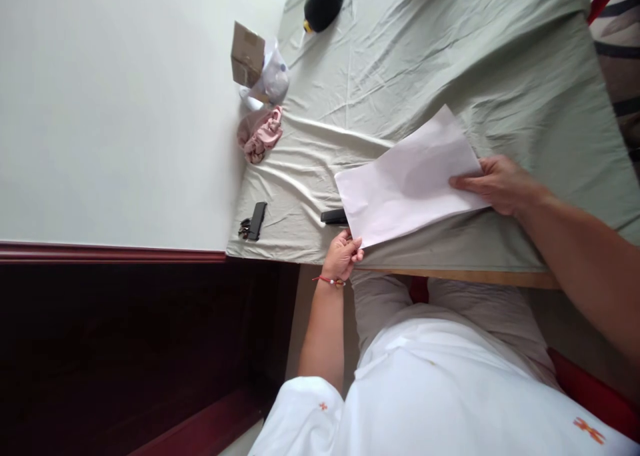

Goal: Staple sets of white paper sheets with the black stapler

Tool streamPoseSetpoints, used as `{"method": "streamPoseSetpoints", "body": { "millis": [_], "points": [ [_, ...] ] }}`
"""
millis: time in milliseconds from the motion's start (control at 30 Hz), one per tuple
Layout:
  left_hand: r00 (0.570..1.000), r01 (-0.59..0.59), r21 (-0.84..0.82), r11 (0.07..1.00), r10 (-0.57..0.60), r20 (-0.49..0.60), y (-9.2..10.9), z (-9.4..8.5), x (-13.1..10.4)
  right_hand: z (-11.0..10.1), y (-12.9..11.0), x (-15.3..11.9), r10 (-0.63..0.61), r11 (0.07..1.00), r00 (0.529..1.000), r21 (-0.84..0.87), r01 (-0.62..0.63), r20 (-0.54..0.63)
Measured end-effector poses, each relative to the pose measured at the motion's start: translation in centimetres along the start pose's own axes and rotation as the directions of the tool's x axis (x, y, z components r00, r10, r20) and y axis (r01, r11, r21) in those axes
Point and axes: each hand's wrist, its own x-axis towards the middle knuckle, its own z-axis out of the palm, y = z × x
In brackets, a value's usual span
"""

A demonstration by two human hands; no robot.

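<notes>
A white sheet of paper [410, 183] is held above the near part of the cloth-covered table. My left hand [343, 255], with a red string bracelet at the wrist, pinches its near left corner at the table edge. My right hand [503, 184] grips the right side, thumb on top and the other fingers mostly hidden underneath. A black object [333, 216], perhaps a stapler, pokes out from under the paper's left edge, just above my left hand; the rest of it is covered.
On the grey-green tablecloth [380, 76], a black clip-like object [257, 221] lies at the left edge. Behind it are a crumpled pink cloth [260, 135], a cardboard box [247, 55] and a plastic bag [275, 76] by the wall. A black case [325, 1] sits at the back.
</notes>
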Motion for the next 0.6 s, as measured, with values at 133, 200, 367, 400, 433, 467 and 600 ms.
{"method": "streamPoseSetpoints", "body": {
  "millis": [133, 200, 367, 400, 433, 467, 600],
  "points": [
    [0.999, 0.014, -0.069, 0.998, -0.017, -0.047, -0.3, 1.0, 0.4, 0.2, -2.0, -0.8, 0.115, 0.992, 0.992, 0.047, -0.113, -0.052],
    [0.998, 0.044, -0.088, 0.995, -0.048, -0.049, -0.4, 1.6, 0.6, 0.0, -2.5, -0.8, 0.134, 0.990, 0.989, 0.048, -0.131, -0.068],
    [0.992, 0.115, -0.118, 0.986, -0.121, -0.042, -0.5, 2.7, 0.7, -0.9, -2.0, -0.1, 0.173, 0.985, 0.976, 0.030, -0.170, -0.129],
    [0.990, 0.123, -0.122, 0.985, -0.130, -0.048, -0.4, 2.8, 0.6, -0.9, -1.9, -0.1, 0.177, 0.984, 0.974, 0.037, -0.174, -0.142],
    [0.989, 0.130, -0.128, 0.983, -0.138, -0.056, -0.3, 2.8, 0.6, -0.9, -1.9, -0.1, 0.173, 0.985, 0.974, 0.047, -0.168, -0.145],
    [0.987, 0.134, -0.136, 0.982, -0.144, -0.067, -0.2, 2.8, 0.6, -0.8, -1.9, -0.2, 0.172, 0.985, 0.976, 0.054, -0.166, -0.133],
    [0.978, 0.114, -0.171, 0.979, -0.140, -0.152, 0.3, 2.7, 0.4, 0.1, -2.3, -0.8, 0.162, 0.986, 0.979, 0.065, -0.155, -0.120]
  ]
}}
